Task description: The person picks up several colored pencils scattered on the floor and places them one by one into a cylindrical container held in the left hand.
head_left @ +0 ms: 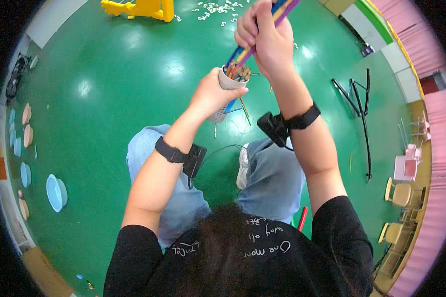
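Note:
My left hand (pixel 209 93) is wrapped round a white perforated pencil cup (pixel 234 85), which tilts away from me. Several colored pencils (pixel 239 73) stick out of its mouth. Above the cup, my right hand (pixel 271 42) grips a bunch of colored pencils (pixel 245 53) in blue, purple and yellow. Their lower ends reach the cup's mouth; whether they are inside it I cannot tell. A green pencil (pixel 246 112) and a few others lie on the floor beside and under the cup.
On the green floor lie a yellow plastic piece (pixel 146 9), scattered white pieces (pixel 218 8), a black folding stand (pixel 364 116) and a red stick (pixel 303 219). A light blue basin (pixel 57 193) is at left. Small chairs (pixel 400 194) line the right wall.

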### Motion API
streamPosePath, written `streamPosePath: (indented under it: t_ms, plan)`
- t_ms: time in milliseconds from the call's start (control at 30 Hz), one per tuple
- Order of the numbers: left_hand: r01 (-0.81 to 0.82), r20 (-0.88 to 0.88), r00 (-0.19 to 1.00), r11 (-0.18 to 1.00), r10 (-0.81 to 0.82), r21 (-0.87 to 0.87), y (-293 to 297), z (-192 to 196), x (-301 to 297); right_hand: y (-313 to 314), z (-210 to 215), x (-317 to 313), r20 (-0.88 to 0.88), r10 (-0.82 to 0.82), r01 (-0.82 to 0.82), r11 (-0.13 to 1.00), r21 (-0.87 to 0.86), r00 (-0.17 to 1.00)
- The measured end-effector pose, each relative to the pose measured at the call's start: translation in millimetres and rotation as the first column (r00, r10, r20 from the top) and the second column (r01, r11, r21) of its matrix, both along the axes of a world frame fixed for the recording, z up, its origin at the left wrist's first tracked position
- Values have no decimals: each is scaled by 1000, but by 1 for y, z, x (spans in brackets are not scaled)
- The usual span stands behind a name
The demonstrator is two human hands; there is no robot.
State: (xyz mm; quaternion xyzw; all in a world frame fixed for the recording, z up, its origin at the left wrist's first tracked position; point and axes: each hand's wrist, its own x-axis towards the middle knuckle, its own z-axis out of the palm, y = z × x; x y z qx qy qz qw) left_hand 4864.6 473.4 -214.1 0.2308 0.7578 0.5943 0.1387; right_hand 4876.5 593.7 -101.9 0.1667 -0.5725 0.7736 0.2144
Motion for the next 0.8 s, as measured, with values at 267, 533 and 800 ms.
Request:
streamPosePath:
  t_ms: [267, 533, 800]
  plan:
    - [-19, -117, 993, 990, 2, -137, -8, 1, 0, 5, -29, 3, 84, 23, -27, 999, 46, 996]
    - [1, -193, 980, 964, -54, -266, 9, -3, 8, 14, -60, 7, 147, 63, -53, 996, -70, 987]
    - [40, -169, 982, 967, -84, -252, 19, -8, 7, 26, -80, 3, 173, -102, 106, 994, -16, 980]
